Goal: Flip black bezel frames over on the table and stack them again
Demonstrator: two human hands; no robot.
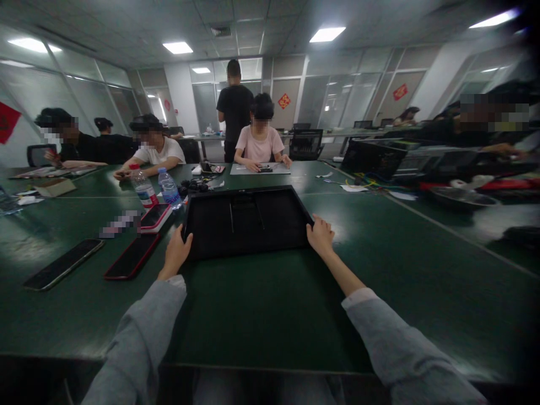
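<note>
Left hand, right hand curled part-closed, gripping black panel by opposite edges; hold made, contact with worktop unclear.

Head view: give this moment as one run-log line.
black rectangular panel | bare left hand: holds left edge | bare right hand: holds right edge | beneath: glossy green table

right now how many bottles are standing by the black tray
2: the red-capped bottle and, just right of it, the blue-capped bottle, both near the far left corner of the black tray. Neither is hidden.
</note>
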